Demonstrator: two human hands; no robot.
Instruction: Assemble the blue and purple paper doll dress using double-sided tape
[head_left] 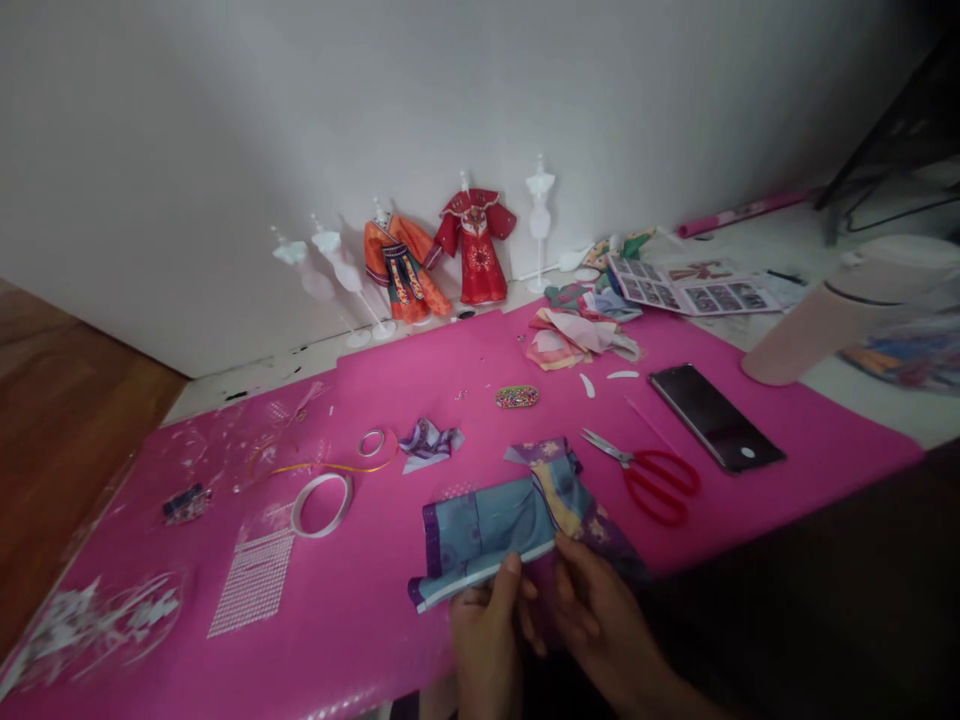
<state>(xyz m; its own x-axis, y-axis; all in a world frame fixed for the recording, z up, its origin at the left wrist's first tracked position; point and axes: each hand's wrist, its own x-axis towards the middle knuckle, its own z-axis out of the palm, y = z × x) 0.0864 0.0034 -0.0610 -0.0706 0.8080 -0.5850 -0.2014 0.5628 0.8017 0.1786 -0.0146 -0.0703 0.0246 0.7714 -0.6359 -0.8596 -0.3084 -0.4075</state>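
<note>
A small teal and purple doll garment (495, 522) lies at the near edge of the pink mat, a white strip running along its lower edge. My left hand (491, 620) pinches that edge, thumb on top. Close beside it on the right, my right hand (592, 600) grips the same edge near the yellow-patterned part, fingers curled. Red-handled scissors (660, 482) rest right of the garment. A purple fabric scrap (430, 443) and a roll of white tape (322, 504) are to its left. Beyond it sits an oval case of coloured beads (517, 397).
Doll stands with an orange dress (405, 265) and a red dress (478, 245) line the wall. On the right are a black phone (716, 415), a pink bottle (825, 320) and an open booklet (694, 287). A pearl sheet (253, 583) and plastic bags (112, 620) lie left.
</note>
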